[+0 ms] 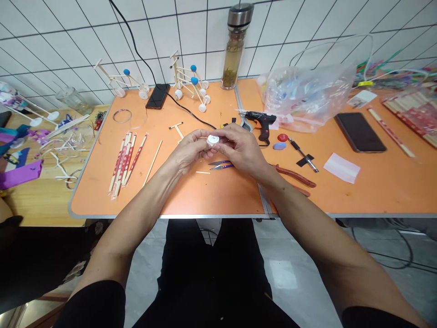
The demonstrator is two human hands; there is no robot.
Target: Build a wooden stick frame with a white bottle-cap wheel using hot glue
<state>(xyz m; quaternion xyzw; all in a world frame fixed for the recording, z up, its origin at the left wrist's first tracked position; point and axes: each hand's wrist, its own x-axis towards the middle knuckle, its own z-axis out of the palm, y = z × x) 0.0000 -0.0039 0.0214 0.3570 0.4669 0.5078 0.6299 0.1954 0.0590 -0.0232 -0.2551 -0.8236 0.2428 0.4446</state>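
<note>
A white bottle cap [213, 140] is held between my two hands, just above the orange table [191, 196]. My left hand [190, 150] is mostly closed, and it pinches the cap from the left. My right hand [239, 148] is mostly closed too, and it grips the cap from the right. Both hands touch the cap, and they touch each other's fingers around it. Just below the cap lie small snips [221, 165] with purple handles. To the right of the cap are red pliers [294, 176], and up and to the right is a black glue gun [262, 119]. Just up and to the left of the cap is a small wooden T [176, 130]. Farther left lie chopsticks [125, 159] in red paper. Far up from the cap stands a stick toy [189, 84] with white wheels and blue balls, and near it lies a black phone [157, 95].
</note>
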